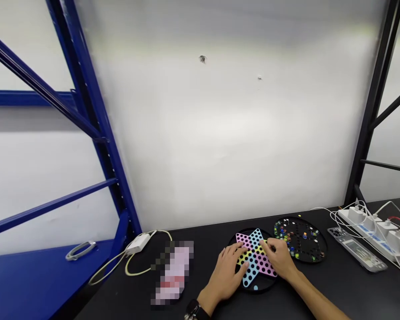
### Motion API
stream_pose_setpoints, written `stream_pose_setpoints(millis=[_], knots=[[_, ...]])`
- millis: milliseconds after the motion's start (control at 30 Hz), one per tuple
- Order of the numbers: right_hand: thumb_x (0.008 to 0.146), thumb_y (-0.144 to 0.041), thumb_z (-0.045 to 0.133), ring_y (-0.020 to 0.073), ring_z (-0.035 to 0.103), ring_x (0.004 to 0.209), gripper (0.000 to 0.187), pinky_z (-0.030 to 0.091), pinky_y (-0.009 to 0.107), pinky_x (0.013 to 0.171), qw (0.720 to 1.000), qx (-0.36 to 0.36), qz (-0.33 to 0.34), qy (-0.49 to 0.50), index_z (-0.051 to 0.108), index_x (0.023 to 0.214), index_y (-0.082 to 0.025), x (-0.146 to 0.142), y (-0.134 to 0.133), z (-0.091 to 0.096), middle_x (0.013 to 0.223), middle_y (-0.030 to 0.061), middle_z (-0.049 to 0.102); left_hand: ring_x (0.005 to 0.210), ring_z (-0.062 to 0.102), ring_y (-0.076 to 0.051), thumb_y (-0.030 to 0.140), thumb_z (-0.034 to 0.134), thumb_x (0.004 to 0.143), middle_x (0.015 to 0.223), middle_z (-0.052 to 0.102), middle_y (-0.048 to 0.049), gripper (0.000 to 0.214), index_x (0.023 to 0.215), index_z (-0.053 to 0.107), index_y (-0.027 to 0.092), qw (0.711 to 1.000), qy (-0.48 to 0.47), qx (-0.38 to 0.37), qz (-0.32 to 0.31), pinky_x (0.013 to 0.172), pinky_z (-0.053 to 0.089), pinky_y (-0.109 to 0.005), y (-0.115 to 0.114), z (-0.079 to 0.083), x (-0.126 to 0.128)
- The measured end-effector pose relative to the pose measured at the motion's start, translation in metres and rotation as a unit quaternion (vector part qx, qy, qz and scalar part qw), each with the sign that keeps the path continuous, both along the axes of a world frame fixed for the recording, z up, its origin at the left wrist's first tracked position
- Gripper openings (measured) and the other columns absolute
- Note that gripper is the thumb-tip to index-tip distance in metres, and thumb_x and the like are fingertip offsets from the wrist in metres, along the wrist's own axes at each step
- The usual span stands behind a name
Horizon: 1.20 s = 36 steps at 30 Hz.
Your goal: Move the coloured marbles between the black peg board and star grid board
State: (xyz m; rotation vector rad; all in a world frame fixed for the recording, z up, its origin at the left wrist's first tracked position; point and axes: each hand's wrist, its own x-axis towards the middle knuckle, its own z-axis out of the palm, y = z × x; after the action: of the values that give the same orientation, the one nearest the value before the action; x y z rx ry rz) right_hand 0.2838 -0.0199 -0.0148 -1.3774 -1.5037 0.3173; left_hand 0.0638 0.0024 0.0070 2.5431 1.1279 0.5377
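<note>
A Chinese checkers board [252, 263], star-shaped with pink, blue and yellow arms full of dark holes, lies over a round black tray [256, 291]. My left hand [224, 272] rests across its left side, fingers and thumb stretched out flat and apart. At the upper right, the curled fingers of my right hand [282, 258] close on the yellow arm and cover its tip. What is beneath those fingers is hidden. A second round black tray [302, 243] with several coloured glass marbles sits just beyond my right hand.
On the right lie a clear plastic case [356, 250] and a white power strip [375, 233] with tangled cables. Left of my hands are a blurred pink packet [175, 271] and a white adapter [138, 243] with its cord. A blue metal frame [102, 133] rises at the left.
</note>
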Motion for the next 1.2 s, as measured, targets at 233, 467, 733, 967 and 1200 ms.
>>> stream_pose_setpoints(millis=[233, 467, 733, 967, 1200], knots=[[0.097, -0.042, 0.04, 0.0162, 0.053, 0.071, 0.04, 0.042, 0.029, 0.07, 0.981, -0.036, 0.0, -0.189, 0.049, 0.063, -0.021, 0.001, -0.022, 0.0, 0.072, 0.0016, 0.056, 0.134, 0.041, -0.025, 0.043, 0.046, 0.097, 0.146, 0.047, -0.0024, 0.038, 0.132, 0.053, 0.031, 1.0, 0.002, -0.009, -0.001, 0.115, 0.029, -0.051, -0.002, 0.002, 0.001], [0.096, -0.052, 0.04, 0.0276, 0.036, 0.138, 0.05, 0.028, 0.047, 0.114, 0.954, -0.105, 0.096, -0.265, 0.048, 0.139, -0.029, 0.012, -0.057, -0.002, 0.151, 0.0065, 0.041, 0.134, 0.042, -0.025, 0.043, 0.046, 0.096, 0.146, 0.047, -0.0028, 0.039, 0.132, 0.053, 0.031, 1.0, 0.0, -0.004, -0.002, 0.115, 0.03, -0.049, -0.003, 0.0, 0.0], [0.094, -0.048, 0.035, 0.0244, 0.029, 0.143, 0.057, 0.027, 0.042, 0.118, 0.981, -0.101, -0.045, -0.161, 0.041, 0.144, -0.02, 0.07, -0.052, -0.003, 0.156, 0.0082, 0.034, 0.136, 0.04, -0.026, 0.045, 0.043, 0.097, 0.148, 0.045, -0.0038, 0.04, 0.133, 0.051, 0.031, 1.0, 0.001, -0.027, -0.002, 0.115, 0.028, -0.052, -0.005, 0.007, 0.0], [0.087, -0.041, 0.037, 0.0294, 0.049, 0.123, 0.046, 0.044, 0.045, 0.095, 0.936, -0.147, -0.215, -0.237, 0.055, 0.124, -0.02, 0.146, -0.057, -0.027, 0.132, 0.0111, 0.056, 0.136, 0.04, -0.027, 0.047, 0.043, 0.097, 0.147, 0.046, -0.0032, 0.04, 0.133, 0.052, 0.032, 1.0, 0.007, -0.028, 0.002, 0.115, 0.029, -0.051, -0.005, 0.008, 0.0], [0.092, -0.043, 0.034, 0.0296, 0.053, 0.115, 0.043, 0.041, 0.045, 0.088, 0.922, -0.194, -0.191, -0.277, 0.058, 0.124, -0.025, 0.147, -0.043, -0.019, 0.122, 0.0096, 0.061, 0.135, 0.042, -0.027, 0.049, 0.039, 0.098, 0.146, 0.047, -0.0039, 0.041, 0.132, 0.054, 0.031, 1.0, -0.003, -0.02, 0.0, 0.115, 0.031, -0.05, -0.003, 0.006, 0.0]])
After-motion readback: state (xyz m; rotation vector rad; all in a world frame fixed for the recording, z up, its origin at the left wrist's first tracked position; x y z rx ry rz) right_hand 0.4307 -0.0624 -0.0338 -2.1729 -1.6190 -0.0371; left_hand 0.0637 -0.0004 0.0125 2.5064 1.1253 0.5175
